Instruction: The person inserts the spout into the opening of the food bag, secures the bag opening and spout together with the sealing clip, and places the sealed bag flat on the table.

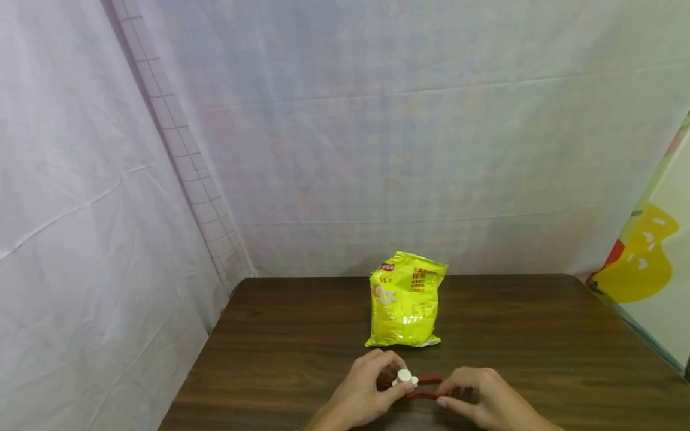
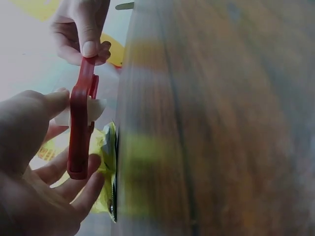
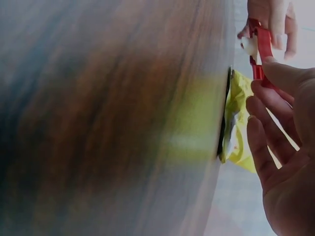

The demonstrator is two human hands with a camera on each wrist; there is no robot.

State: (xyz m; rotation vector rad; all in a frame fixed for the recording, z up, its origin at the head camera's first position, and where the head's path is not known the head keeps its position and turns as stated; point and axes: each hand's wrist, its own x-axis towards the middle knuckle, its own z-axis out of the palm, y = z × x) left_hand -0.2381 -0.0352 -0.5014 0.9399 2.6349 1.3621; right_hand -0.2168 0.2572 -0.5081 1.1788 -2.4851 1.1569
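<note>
Both hands are on a red bag clip (image 1: 429, 379) with a white spout cap (image 1: 403, 376), held above the near part of the table. My left hand (image 1: 369, 386) grips it around the capped part, thumb toward me and fingers on the far side. In the left wrist view, the clip's red bar (image 2: 78, 132) is seen edge-on beside the left fingers. My right hand (image 1: 487, 395) pinches the clip's right end between thumb and fingers. Two red arms show there, slightly apart. Just beyond the hands, a yellow bag of chips (image 1: 406, 302) stands upright.
The dark wooden table (image 1: 280, 335) stretches out on both sides of the bag. Behind it hangs a pale curtain (image 1: 404, 149), with a white sheet (image 1: 97, 251) along the left. A yellow printed shape (image 1: 641, 263) shows on the cloth at right.
</note>
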